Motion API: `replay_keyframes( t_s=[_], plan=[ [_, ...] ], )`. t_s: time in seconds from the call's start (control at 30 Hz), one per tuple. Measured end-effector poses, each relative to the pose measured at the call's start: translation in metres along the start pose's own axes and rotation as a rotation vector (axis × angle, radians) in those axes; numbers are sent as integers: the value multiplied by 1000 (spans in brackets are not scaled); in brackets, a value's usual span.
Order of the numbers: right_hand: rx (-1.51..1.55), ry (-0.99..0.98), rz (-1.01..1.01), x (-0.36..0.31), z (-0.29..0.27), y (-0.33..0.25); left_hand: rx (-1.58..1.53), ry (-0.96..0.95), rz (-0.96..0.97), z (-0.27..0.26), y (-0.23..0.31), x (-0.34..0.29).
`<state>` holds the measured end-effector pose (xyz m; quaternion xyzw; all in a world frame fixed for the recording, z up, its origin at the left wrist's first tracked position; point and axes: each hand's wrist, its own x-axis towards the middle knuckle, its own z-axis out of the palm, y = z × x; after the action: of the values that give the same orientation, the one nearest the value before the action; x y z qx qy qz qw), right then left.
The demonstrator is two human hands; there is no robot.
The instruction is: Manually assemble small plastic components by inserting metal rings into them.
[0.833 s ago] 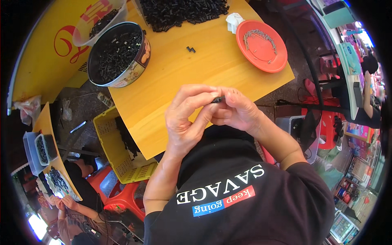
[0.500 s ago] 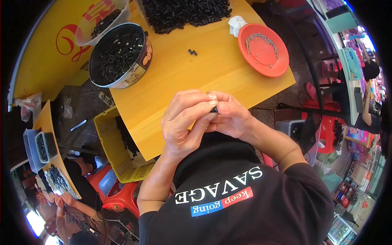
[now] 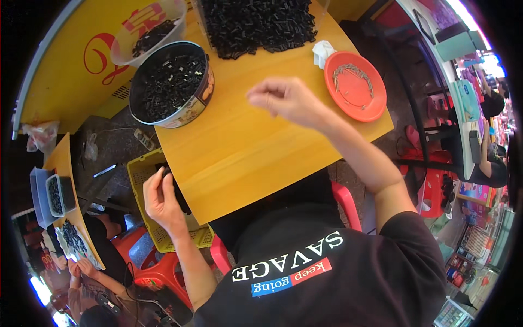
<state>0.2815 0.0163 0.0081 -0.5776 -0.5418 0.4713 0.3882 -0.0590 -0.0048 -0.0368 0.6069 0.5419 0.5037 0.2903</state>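
My left hand [image 3: 163, 200] is off the table's left edge, above a yellow plastic crate [image 3: 158, 240]. Its fingers and thumb are pinched, with a small black part [image 3: 166, 172] at the tips. Dark pieces lie in the crate, mostly hidden by the hand. My right hand [image 3: 289, 101] reaches over the middle of the table, slightly blurred. Its fingertips come together, pointing left, and what they hold, if anything, is hidden. To its right stands a red plastic plate [image 3: 357, 103] with small, thin, grey-brown pieces.
On the yellow table [image 3: 229, 180], a round tin [image 3: 207, 90] of black parts stands at the left. A clear tub [image 3: 122, 49] is beyond it. Many black pieces [image 3: 261, 27] fill a clear container at the back. Crumpled white tissue [image 3: 323, 53] touches the plate. Another person's hands [image 3: 81, 267] work at the lower left.
My hands were together at the table's near edge around a small dark part. The left has moved down-left over the crate; the right has gone forward, where small black pieces lay.
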Motion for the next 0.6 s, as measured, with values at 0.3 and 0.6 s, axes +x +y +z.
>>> replay_keyframes(
  t_s=[0.3, 0.6],
  plan=[
    [-578, 367, -167, 98, -43, 54, 573, -68, -58, -64, -62, -19],
    [-729, 424, -48, 110, -23, 49, 289, -102, 265, 8, 14, -9]
  ],
)
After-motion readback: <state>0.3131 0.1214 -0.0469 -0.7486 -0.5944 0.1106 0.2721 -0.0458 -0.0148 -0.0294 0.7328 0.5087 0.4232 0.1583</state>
